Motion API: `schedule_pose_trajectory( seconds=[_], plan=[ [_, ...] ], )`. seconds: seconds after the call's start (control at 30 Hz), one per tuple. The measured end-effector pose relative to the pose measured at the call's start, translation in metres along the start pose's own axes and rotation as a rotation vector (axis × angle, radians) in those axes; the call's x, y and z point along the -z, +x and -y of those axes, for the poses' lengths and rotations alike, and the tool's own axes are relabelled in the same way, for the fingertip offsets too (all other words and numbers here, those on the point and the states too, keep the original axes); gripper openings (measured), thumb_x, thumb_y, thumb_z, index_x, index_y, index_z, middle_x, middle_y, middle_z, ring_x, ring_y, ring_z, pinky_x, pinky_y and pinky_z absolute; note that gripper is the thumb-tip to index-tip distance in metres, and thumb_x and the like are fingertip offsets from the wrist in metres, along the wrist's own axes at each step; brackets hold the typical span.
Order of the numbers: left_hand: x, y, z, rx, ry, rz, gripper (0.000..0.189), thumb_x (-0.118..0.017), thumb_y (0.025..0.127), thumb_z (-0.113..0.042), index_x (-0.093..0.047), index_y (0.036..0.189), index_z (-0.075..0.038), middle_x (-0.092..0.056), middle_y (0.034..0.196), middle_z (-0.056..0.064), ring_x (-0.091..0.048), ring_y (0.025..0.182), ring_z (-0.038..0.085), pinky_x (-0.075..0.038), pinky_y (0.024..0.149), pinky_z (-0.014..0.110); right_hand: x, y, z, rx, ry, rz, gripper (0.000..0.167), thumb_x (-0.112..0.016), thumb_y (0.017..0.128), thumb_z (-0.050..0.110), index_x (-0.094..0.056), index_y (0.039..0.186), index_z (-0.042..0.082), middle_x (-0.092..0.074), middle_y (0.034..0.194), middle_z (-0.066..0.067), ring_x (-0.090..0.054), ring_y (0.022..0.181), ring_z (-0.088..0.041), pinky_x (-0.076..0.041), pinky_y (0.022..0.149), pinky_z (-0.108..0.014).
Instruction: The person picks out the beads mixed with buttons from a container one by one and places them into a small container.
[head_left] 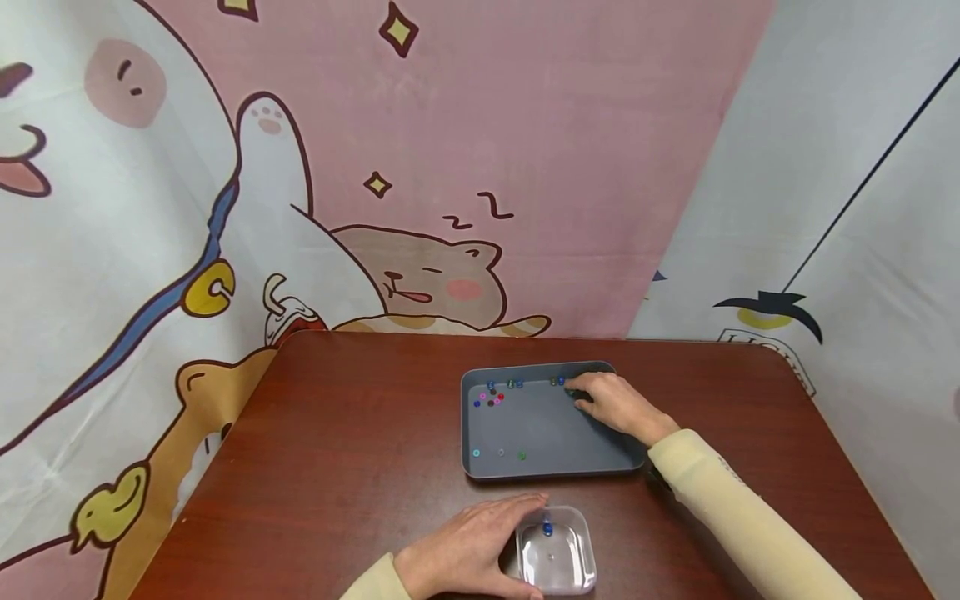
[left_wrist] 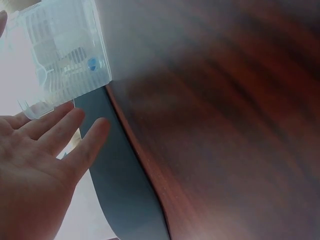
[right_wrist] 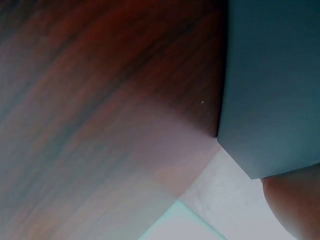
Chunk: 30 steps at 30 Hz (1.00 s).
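My left hand (head_left: 468, 546) holds a small clear plastic box (head_left: 567, 573) by its left side, index finger at the back edge and thumb at the front. One blue bead (head_left: 547, 528) lies inside it; the left wrist view also shows the box (left_wrist: 60, 55) and the hand (left_wrist: 40, 160). My right hand (head_left: 618, 406) reaches over the right part of a grey tray (head_left: 555, 429), index fingertip beside beads at the back wall and thumb apart from it. A blue bead (head_left: 562, 381) sits just left of that fingertip. Whatever lies under the fingertips is mostly hidden.
Several small coloured beads (head_left: 492, 398) lie in the tray's back left, with a green ring bead (head_left: 522, 455) and others near its front. The tray stands on a brown wooden table (head_left: 360, 425), behind the box. A printed cloth (head_left: 570, 167) hangs behind the table.
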<state>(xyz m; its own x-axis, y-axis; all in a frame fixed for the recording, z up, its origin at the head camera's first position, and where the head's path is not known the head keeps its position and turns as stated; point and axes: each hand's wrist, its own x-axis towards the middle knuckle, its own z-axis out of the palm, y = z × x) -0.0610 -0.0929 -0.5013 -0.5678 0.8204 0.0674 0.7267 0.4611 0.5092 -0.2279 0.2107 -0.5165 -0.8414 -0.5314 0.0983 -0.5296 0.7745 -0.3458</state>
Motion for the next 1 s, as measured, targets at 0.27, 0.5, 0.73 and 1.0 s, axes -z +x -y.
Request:
schedule_pose_trajectory(
  seconds=[0.27, 0.5, 0.73, 1.0],
  plan=[
    [-0.001, 0.000, 0.000, -0.009, 0.009, -0.009, 0.099, -0.070, 0.088, -0.068, -0.034, 0.161, -0.011, -0.045, 0.160, -0.002, -0.048, 0.141, 0.011, -0.045, 0.111, 0.034, -0.003, -0.002, 0.000, 0.070, -0.048, -0.062, 0.029, -0.079, 0.091, 0.007, -0.077, 0.120, 0.005, -0.074, 0.118, -0.012, -0.069, 0.110, -0.032, -0.057, 0.090, -0.049],
    [0.000, 0.001, 0.000, -0.009, 0.012, -0.002, 0.099, -0.071, 0.088, -0.067, -0.034, 0.161, -0.009, -0.045, 0.159, 0.000, -0.048, 0.141, 0.012, -0.045, 0.110, 0.034, -0.008, -0.002, -0.004, 0.125, -0.074, -0.127, 0.022, -0.082, 0.087, 0.003, -0.080, 0.108, 0.008, -0.075, 0.104, -0.004, -0.071, 0.098, -0.026, -0.059, 0.082, -0.044],
    [0.000, 0.000, -0.001, -0.008, 0.040, -0.024, 0.101, -0.072, 0.086, -0.069, -0.036, 0.160, -0.009, -0.048, 0.157, 0.001, -0.050, 0.139, 0.012, -0.045, 0.111, 0.032, -0.006, -0.003, -0.001, 0.139, -0.075, -0.139, 0.019, -0.081, 0.088, 0.005, -0.081, 0.106, 0.011, -0.075, 0.102, -0.002, -0.072, 0.095, -0.024, -0.059, 0.080, -0.044],
    [0.002, -0.001, -0.002, 0.020, 0.029, -0.015, 0.101, -0.071, 0.085, -0.070, -0.035, 0.161, -0.013, -0.049, 0.157, -0.001, -0.050, 0.139, 0.011, -0.045, 0.110, 0.031, 0.012, -0.017, 0.011, 0.152, -0.033, -0.208, 0.021, -0.082, 0.088, 0.005, -0.081, 0.108, 0.011, -0.075, 0.105, -0.002, -0.072, 0.094, -0.024, -0.059, 0.076, -0.045]
  ],
)
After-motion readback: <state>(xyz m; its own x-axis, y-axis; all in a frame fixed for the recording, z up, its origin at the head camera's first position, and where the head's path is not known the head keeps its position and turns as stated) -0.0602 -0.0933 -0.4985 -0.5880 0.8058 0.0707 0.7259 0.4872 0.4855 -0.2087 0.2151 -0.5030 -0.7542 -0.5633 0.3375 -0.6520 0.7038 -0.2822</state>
